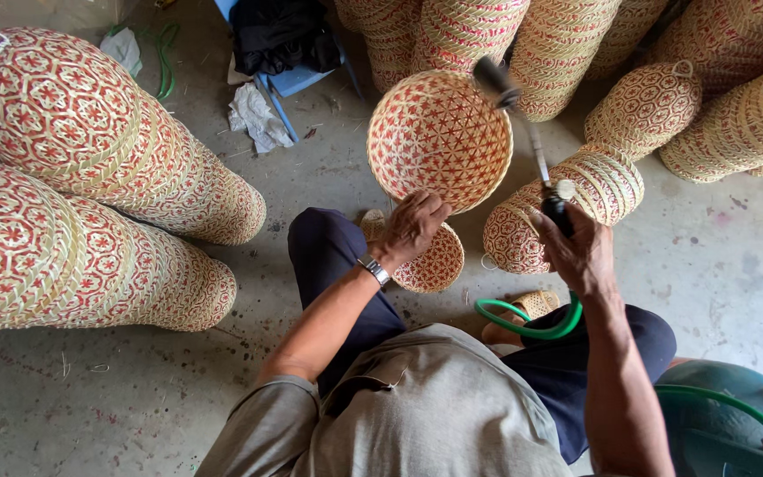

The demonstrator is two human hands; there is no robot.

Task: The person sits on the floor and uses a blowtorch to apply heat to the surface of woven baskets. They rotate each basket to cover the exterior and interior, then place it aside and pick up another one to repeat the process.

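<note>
My left hand [412, 227] grips the near rim of a round woven basket [439, 137], red and cream, tilted with its open inside facing me. My right hand [576, 247] holds a spray gun [540, 168] by its dark handle; its thin metal tube reaches up to a dark nozzle at the basket's upper right rim. A green hose [532, 322] curls from under that hand. A smaller woven lid [434, 263] lies on the floor below the basket, by my knee.
Stacks of nested woven baskets lie on their sides at the left [90, 177], along the top [470, 31] and at the right [744, 124]. Another stack [567, 208] lies behind the gun. A blue stool with black cloth [284, 44] stands at the back. A green tank [726, 424] sits at lower right.
</note>
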